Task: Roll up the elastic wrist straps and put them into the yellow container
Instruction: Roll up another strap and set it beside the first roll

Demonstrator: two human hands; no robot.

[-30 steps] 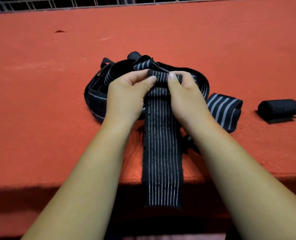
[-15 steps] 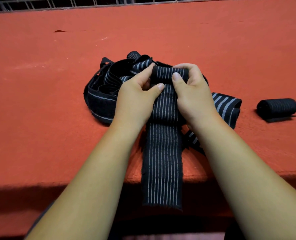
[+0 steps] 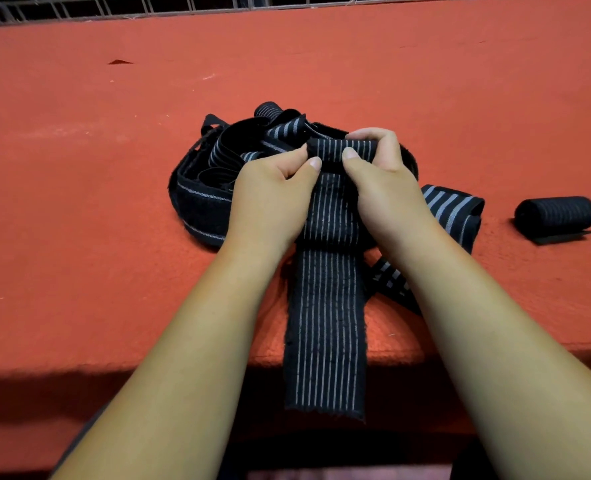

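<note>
Since the earlier frame, the roll at the far end of the strap has grown a little thicker, and both hands have turned it one more time toward the body.

Nearest to the camera, the free tail of the striped strap (image 3: 325, 341) hangs over the front edge of the red surface (image 3: 79, 237). Further along, the left hand (image 3: 273, 199) and the right hand (image 3: 384, 188) pinch the small roll (image 3: 342, 152) from both ends, thumbs on the near side and fingers curled behind. The strap looks soft, light and stretchy, so I judge it needs steady tension and a hold at the roll's edges, otherwise it loosens. Behind the hands lies a tangled pile of straps (image 3: 200, 199). A finished roll (image 3: 555, 214) rests well apart on the right. No yellow container is in view.
</note>
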